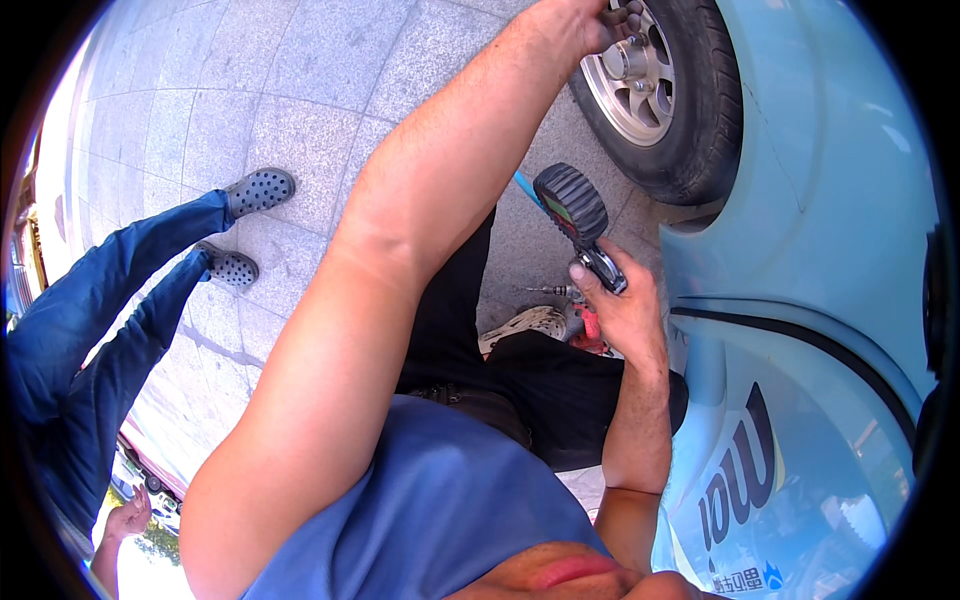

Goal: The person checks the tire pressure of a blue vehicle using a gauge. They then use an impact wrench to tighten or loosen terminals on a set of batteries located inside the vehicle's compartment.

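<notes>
My right hand (pixel 632 310) is wrapped around the handle of a tire inflator gun. Its round, black-ribbed pressure gauge (pixel 572 205) points up and away from me. A light blue hose (pixel 527 188) shows just left of the gauge. My left arm stretches across to the far wheel, a black tire (pixel 707 110) on a silver alloy rim (pixel 640 115). There my left hand (pixel 598 25) has its fingers curled at the rim, partly cut off by the top edge. Whatever sits between those fingers is too small or hidden to make out.
A light blue vehicle body (pixel 810 130) fills the right side, close to my right arm. A red tool (pixel 590 325) with a metal tip lies by my shoe (pixel 530 325). Another person in blue trousers (pixel 120 255) and grey clogs (pixel 260 190) stands at left on grey paving (pixel 310 130).
</notes>
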A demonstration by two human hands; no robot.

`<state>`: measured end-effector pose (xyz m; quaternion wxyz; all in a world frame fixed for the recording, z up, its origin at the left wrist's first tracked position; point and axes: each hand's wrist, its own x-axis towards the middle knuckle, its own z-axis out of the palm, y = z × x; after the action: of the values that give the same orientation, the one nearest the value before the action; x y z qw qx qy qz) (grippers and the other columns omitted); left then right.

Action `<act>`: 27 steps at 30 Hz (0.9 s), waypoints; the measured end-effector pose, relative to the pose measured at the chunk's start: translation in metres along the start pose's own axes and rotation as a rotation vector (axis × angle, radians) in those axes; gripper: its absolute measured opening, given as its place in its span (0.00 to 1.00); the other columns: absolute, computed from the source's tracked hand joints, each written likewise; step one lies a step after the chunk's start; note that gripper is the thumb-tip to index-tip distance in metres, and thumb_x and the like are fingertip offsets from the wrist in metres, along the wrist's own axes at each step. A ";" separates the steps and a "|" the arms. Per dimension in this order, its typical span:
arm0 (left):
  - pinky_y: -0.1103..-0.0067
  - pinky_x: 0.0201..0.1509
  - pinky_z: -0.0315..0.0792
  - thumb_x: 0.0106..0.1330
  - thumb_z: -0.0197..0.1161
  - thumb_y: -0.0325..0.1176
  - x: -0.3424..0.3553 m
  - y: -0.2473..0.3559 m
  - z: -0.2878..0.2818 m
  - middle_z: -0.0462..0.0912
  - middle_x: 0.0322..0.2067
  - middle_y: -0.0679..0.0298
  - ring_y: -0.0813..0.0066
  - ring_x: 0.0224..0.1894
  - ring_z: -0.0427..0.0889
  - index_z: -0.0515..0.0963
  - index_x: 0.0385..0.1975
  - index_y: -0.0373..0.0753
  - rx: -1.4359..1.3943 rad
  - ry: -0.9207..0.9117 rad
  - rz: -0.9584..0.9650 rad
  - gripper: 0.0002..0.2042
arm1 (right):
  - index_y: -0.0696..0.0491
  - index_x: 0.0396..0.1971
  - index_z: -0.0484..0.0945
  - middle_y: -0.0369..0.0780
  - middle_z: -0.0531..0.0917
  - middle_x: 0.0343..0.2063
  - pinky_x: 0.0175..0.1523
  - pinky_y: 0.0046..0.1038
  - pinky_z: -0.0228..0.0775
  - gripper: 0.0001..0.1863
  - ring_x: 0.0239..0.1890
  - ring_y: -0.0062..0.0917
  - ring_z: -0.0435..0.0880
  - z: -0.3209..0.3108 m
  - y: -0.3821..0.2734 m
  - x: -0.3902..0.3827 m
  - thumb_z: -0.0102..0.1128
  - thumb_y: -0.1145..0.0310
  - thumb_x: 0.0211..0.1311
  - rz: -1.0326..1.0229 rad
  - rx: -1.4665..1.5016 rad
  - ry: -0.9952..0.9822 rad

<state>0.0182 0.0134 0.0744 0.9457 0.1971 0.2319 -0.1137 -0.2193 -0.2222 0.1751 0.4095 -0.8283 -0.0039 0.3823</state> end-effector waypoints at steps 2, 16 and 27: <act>0.70 0.31 0.76 0.72 0.55 0.60 0.000 -0.001 0.001 0.76 0.21 0.67 0.72 0.25 0.75 0.76 0.27 0.43 0.001 0.012 -0.002 0.24 | 0.64 0.56 0.78 0.42 0.85 0.34 0.44 0.26 0.74 0.27 0.35 0.20 0.80 -0.001 -0.001 -0.001 0.73 0.66 0.60 -0.014 -0.017 0.003; 0.69 0.35 0.76 0.71 0.57 0.60 -0.005 0.002 0.002 0.77 0.26 0.65 0.70 0.28 0.76 0.76 0.32 0.42 0.029 -0.017 0.002 0.23 | 0.63 0.56 0.78 0.41 0.85 0.33 0.44 0.26 0.74 0.27 0.35 0.20 0.79 0.001 0.003 -0.002 0.73 0.66 0.61 -0.031 0.001 0.004; 0.69 0.38 0.75 0.69 0.59 0.61 -0.011 0.007 -0.002 0.78 0.29 0.65 0.70 0.30 0.77 0.75 0.35 0.43 0.085 0.000 0.001 0.24 | 0.63 0.56 0.78 0.35 0.83 0.32 0.39 0.22 0.73 0.28 0.33 0.15 0.78 -0.016 0.003 -0.001 0.73 0.62 0.61 -0.037 0.010 0.102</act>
<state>0.0102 0.0221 0.0807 0.9366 0.2370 0.2268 -0.1231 -0.2101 -0.2355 0.1795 0.4202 -0.8444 0.0036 0.3322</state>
